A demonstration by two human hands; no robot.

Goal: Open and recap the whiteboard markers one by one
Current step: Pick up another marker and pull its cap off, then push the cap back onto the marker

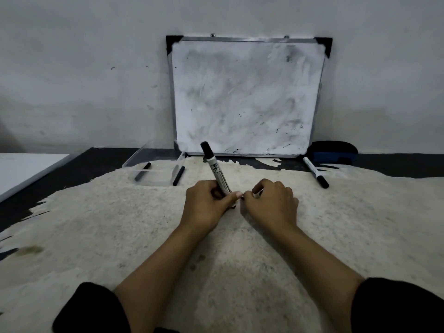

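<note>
My left hand (206,205) is shut on a whiteboard marker (217,173) with a white labelled barrel. The marker stands tilted, its black end up and leaning left towards the whiteboard. Its lower end is hidden between my fingers. My right hand (270,203) has its fingers curled, with the fingertips meeting my left thumb at that lower end. Whether it grips a cap is hidden. A second white marker with a black cap (316,173) lies to the right. Two dark markers lie at a clear tray: one (143,171) inside it, the other (179,175) at its right edge.
A smudged whiteboard (245,97) leans on the wall at the back. A blue and black eraser (332,152) sits by its right corner. The clear plastic tray (156,155) stands back left. A white panel (24,169) lies at far left. The worn pale tabletop (240,260) has dark edges.
</note>
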